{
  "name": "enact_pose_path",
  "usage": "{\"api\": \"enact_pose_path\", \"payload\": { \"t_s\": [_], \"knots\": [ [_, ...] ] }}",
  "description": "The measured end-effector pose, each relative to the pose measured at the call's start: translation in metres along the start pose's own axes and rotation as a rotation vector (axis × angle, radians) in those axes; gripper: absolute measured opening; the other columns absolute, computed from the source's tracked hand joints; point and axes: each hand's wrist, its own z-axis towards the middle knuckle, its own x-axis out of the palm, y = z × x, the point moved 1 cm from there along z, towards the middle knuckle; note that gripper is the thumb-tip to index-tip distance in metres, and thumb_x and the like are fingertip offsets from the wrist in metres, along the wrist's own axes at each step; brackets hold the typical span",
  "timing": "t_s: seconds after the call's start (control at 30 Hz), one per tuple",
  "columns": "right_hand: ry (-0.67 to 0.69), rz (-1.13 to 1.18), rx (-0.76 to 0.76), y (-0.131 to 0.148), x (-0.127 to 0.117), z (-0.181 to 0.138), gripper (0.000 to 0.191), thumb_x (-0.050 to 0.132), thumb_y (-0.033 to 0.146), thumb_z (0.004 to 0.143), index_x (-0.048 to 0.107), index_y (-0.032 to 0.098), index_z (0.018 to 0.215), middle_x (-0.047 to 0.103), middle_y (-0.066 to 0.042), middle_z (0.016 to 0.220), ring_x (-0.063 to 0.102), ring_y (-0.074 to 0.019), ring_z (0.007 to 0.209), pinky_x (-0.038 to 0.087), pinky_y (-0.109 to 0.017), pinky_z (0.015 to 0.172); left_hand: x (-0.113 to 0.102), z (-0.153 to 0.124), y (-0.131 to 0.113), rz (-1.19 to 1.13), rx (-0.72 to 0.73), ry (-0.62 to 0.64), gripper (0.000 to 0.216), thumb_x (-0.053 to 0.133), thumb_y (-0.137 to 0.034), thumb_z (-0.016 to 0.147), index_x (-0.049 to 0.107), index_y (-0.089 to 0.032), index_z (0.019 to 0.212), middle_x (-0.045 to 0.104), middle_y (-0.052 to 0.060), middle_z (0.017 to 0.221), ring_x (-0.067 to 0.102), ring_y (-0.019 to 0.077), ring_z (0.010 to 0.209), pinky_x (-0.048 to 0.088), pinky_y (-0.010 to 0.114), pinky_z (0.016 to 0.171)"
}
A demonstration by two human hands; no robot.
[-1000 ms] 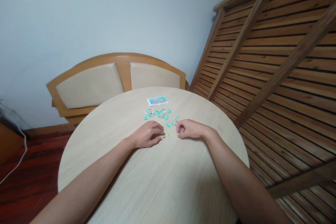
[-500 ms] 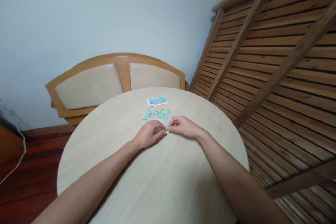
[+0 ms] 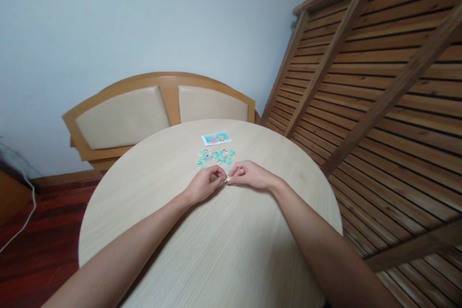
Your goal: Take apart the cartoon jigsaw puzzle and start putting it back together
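Both my hands meet at the middle of a round pale wooden table (image 3: 216, 250). My left hand (image 3: 203, 185) and my right hand (image 3: 249, 174) are curled, fingertips pinched together on small jigsaw pieces (image 3: 227, 179) between them. Just beyond the hands lies a loose heap of turquoise puzzle pieces (image 3: 215, 156). Farther back rests a small picture card (image 3: 216, 138) with a blue and orange image.
A wooden bench back with two beige pads (image 3: 159, 110) stands behind the table against a pale blue wall. A slatted wooden frame (image 3: 378, 72) leans along the right side. A white cable (image 3: 25, 211) hangs over the red floor at left.
My right hand moved left from the table to meet the left hand. Both hands now pinch the small pieces together, slightly raised off the table.
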Motion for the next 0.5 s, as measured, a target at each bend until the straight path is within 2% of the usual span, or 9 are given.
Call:
{"api": "enact_pose_path", "payload": {
  "t_s": [0.13,0.3,0.5],
  "knots": [
    [0.075,-0.12,-0.025,-0.0018,-0.001,-0.0023,0.042,0.08,0.036,0.07,0.068,0.012,0.102,0.074,-0.005,0.08,0.065,-0.0137,0.071,0.045,-0.023,0.065,0.0011,-0.0003,0.0016,0.114,0.019,0.051,0.014,0.056,-0.027,0.091,0.067,-0.019,0.09,0.072,0.002,0.086,0.066,0.0173,0.08,0.049,0.028,0.077],
    [0.077,-0.303,-0.053,-0.0026,-0.0016,-0.0016,0.031,0.075,0.034,0.073,0.075,0.013,0.095,0.073,-0.004,0.078,0.064,-0.0149,0.071,0.045,-0.023,0.064,0.0032,0.0,-0.0018,0.271,0.084,0.101,0.014,0.055,-0.022,0.09,0.068,-0.02,0.088,0.072,0.002,0.082,0.065,0.0183,0.079,0.047,0.029,0.076],
    [0.069,-0.499,-0.086,0.0022,-0.0018,-0.0037,0.029,0.072,0.037,0.077,0.077,0.015,0.094,0.066,0.0,0.072,0.054,-0.0118,0.064,0.037,-0.022,0.057,0.0008,-0.0008,-0.0022,0.361,0.123,0.132,0.013,0.057,-0.023,0.092,0.069,-0.021,0.09,0.072,0.002,0.084,0.063,0.0195,0.083,0.047,0.031,0.08]
  ]
}}
